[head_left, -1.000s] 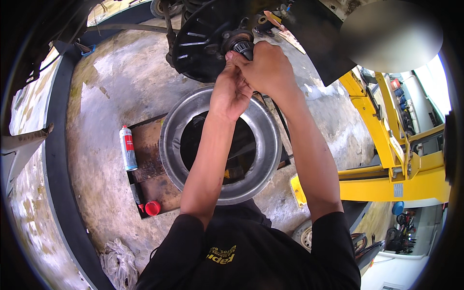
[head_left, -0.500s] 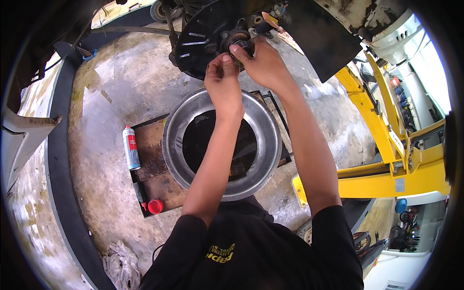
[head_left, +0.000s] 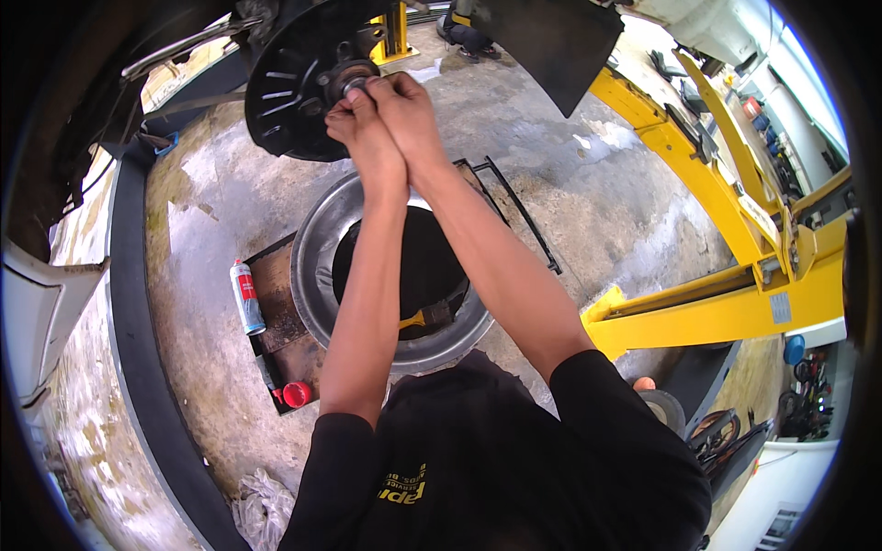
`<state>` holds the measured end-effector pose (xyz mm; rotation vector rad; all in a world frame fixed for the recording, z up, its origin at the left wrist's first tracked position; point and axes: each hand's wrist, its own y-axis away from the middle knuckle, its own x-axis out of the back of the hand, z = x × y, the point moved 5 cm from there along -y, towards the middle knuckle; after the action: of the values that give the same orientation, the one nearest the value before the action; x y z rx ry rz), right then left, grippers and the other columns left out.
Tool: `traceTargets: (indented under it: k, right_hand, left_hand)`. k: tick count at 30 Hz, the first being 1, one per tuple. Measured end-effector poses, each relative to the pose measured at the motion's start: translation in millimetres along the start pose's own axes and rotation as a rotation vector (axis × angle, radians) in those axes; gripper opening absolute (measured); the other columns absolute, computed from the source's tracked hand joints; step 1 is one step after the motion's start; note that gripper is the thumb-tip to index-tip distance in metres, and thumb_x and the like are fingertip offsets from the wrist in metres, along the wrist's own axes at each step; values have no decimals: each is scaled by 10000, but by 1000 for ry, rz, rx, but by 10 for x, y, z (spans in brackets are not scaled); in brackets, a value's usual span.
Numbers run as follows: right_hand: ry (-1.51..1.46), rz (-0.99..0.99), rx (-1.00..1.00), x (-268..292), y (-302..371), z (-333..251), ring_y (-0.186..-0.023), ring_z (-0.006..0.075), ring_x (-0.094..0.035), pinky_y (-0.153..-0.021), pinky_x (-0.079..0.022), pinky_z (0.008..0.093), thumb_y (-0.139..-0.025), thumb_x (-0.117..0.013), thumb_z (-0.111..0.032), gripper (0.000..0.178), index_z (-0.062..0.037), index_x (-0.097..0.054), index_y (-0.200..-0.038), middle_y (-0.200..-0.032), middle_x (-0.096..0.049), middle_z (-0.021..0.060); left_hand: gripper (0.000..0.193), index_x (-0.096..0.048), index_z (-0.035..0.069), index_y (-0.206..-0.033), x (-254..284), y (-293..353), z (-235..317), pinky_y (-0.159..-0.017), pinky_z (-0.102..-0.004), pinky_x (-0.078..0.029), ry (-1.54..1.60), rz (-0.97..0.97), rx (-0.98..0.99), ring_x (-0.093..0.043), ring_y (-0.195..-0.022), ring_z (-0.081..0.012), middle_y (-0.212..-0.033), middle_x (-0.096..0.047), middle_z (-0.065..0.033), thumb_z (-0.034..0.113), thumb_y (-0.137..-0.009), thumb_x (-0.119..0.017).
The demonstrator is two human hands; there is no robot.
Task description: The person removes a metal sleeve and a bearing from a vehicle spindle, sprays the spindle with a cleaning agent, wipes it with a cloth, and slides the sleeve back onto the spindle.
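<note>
Both my hands are at the end of a stub axle (head_left: pixel 351 77), which sticks out from the middle of a round black slotted backing plate (head_left: pixel 285 87). My left hand (head_left: pixel 366 147) has its fingers closed at the axle's near side. Pressed against it, my right hand (head_left: pixel 409 119) curls its fingers round the axle's end. Whatever lies between the fingers is hidden. Beneath my forearms stands a wide metal basin (head_left: pixel 312 303) with dark liquid in it. A brush with a yellow handle (head_left: pixel 424 318) lies inside the basin.
Left of the basin, a spray can (head_left: pixel 247 296) and a red cap (head_left: pixel 297 394) lie by a stained board (head_left: pixel 276 280). A yellow lift arm (head_left: pixel 698 312) reaches in from the right. A black flap (head_left: pixel 551 46) hangs at the top. A crumpled plastic bag (head_left: pixel 264 510) lies lower left.
The view has shifted, so the plate and axle appear further left. My right hand has come in against my left, wrists together. More of the brush shows in the basin.
</note>
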<state>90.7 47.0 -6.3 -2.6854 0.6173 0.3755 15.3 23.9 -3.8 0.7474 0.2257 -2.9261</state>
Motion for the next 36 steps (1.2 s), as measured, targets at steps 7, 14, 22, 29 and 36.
traceTargets:
  k: [7, 14, 22, 29, 36]
  right_hand:
    - [-37, -61, -111, 223, 339, -355, -823, 167, -642, -748, -529, 315, -1002, -667, -204, 241, 38, -662, -999, -891, -663, 92]
    - [-88, -248, -125, 433, 233, -267, -751, 131, -663, -701, -562, 282, -990, -701, -89, 194, 45, -698, -1130, -851, -676, 61]
    - [-151, -243, -174, 261, -33, -158, -786, 107, -656, -694, -571, 271, -995, -710, -133, 194, -6, -711, -1143, -913, -684, 42]
    - [-171, -231, -139, 245, -104, -67, -797, 104, -652, -695, -572, 267, -1011, -684, -120, 186, -12, -698, -1162, -929, -687, 49]
    - [-3, -215, 18, 230, -77, -131, -817, 108, -646, -714, -585, 266, -1011, -654, -75, 121, 0, -671, -1105, -944, -680, 52]
  left_hand:
    - [283, -439, 75, -1268, 49, 18, -123, -984, -343, -470, 56, 9, 13, -557, -1154, -166, -1229, -558, -85, 306, -1111, -483]
    - [341, -512, 22, -1212, 257, 131, 97, -899, -343, -528, 68, -37, 157, -631, -966, -150, -1052, -636, -67, 307, -1056, -617]
    - [186, -661, 4, -1096, 303, -102, 271, -719, -262, -563, -152, 37, -70, -643, -763, -104, -882, -652, -44, 173, -1019, -674]
    - [207, -683, -29, -1185, 283, -142, 324, -832, -293, -583, -358, -2, -319, -683, -906, -149, -1019, -700, -100, 88, -1016, -660]
    - [200, -717, -9, -1144, 373, -237, 208, -872, -334, -523, -479, 31, -488, -683, -955, -192, -1040, -714, -99, 119, -992, -692]
